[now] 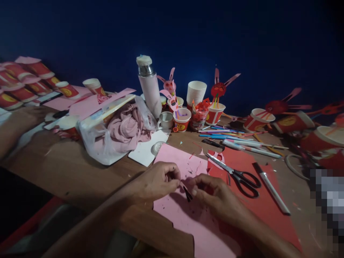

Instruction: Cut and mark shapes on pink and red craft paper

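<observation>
My left hand [161,181] pinches a small paper piece [188,194], pink with black on it, over the pink sheet [174,154]. Beside its black end is my right hand [212,191], with curled fingers and the thumb near the index finger. Whether the right fingertips also grip this piece or something else is hard to make out. Small pink, red and dark scraps lie on the pink sheet. Right of my hands, black-handled scissors [239,178] rest partly opened on a red sheet [271,208], next to a marker [274,193].
Several pens [223,134] lie behind the sheets. Paper cups with rabbit-faced figures [217,89], a cup stack [196,92] and a flask [149,87] stand at the back. A plastic bag [99,145] holds pink cloth. Another person's arm [18,130] reaches in at left.
</observation>
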Demonstrator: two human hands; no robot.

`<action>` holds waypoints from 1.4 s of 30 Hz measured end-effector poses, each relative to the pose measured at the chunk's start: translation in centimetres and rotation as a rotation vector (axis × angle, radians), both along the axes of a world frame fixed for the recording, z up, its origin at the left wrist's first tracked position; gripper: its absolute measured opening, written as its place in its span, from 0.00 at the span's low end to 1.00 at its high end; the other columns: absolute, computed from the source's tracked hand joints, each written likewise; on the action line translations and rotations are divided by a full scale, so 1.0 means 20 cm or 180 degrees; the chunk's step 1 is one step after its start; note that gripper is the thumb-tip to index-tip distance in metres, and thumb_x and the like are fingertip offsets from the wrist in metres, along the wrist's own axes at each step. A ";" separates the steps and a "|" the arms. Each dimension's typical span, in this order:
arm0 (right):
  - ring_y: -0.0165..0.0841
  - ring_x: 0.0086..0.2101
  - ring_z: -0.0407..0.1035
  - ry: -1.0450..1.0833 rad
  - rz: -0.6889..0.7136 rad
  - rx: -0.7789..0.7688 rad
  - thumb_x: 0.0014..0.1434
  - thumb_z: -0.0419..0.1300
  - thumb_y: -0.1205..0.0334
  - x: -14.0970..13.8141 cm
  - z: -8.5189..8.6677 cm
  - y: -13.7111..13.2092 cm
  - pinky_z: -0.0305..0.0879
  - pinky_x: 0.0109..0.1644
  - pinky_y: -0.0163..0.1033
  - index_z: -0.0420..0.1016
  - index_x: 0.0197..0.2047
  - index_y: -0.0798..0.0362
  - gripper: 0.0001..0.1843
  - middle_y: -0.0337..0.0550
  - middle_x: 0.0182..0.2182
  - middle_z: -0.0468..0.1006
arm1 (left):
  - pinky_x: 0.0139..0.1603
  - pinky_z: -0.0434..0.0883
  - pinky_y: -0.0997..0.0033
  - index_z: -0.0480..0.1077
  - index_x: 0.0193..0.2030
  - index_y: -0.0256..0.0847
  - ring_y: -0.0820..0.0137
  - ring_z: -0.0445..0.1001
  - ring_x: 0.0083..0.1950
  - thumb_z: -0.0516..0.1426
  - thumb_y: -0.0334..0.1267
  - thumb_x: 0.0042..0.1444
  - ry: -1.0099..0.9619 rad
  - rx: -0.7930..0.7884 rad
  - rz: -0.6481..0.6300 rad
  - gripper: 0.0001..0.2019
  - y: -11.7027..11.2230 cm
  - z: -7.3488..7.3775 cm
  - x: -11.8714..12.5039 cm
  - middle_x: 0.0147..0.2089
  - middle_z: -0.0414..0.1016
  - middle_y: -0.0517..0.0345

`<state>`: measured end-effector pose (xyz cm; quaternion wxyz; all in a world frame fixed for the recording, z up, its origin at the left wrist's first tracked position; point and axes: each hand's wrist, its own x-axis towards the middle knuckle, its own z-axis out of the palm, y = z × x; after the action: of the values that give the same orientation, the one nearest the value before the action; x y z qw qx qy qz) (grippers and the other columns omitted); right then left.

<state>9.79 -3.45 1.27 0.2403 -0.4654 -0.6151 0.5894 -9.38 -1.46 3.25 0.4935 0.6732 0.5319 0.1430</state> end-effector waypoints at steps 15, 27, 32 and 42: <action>0.22 0.19 0.52 0.0702 -0.0434 -0.0670 0.48 0.58 0.59 0.00 -0.03 0.02 0.48 0.23 0.30 0.62 0.21 0.54 0.11 0.32 0.17 0.62 | 0.23 0.59 0.79 0.64 0.28 0.36 0.79 0.61 0.23 0.55 0.33 0.42 -0.1506 -0.0121 0.0851 0.04 0.09 -0.04 0.11 0.22 0.63 0.65; 0.23 0.20 0.56 0.0618 -0.0760 -0.0447 0.49 0.58 0.57 -0.04 -0.03 0.06 0.50 0.22 0.30 0.66 0.23 0.55 0.10 0.34 0.19 0.65 | 0.21 0.58 0.79 0.66 0.28 0.34 0.80 0.62 0.19 0.60 0.44 0.43 -0.1996 -0.0750 0.0997 0.13 0.04 -0.13 0.17 0.20 0.67 0.63; 0.27 0.24 0.62 -0.0182 -0.0355 0.0180 0.55 0.53 0.61 -0.01 -0.01 0.08 0.55 0.26 0.31 0.72 0.30 0.54 0.08 0.38 0.25 0.72 | 0.21 0.59 0.80 0.66 0.25 0.35 0.79 0.63 0.19 0.60 0.40 0.44 -0.2210 -0.0626 0.1316 0.10 0.08 -0.12 0.09 0.18 0.65 0.65; 0.31 0.29 0.63 -0.2410 0.0718 0.2047 0.54 0.53 0.71 -0.10 -0.12 0.07 0.53 0.31 0.35 0.73 0.30 0.53 0.08 0.44 0.29 0.74 | 0.26 0.68 0.73 0.63 0.27 0.36 0.70 0.72 0.26 0.55 0.31 0.47 -0.3327 -0.1367 0.1515 0.02 0.10 -0.10 0.04 0.25 0.73 0.56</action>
<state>7.80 -2.06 -1.21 0.0665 -0.4794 -0.8558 0.1825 -8.62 0.55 1.28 0.7682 0.2622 0.3721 0.4502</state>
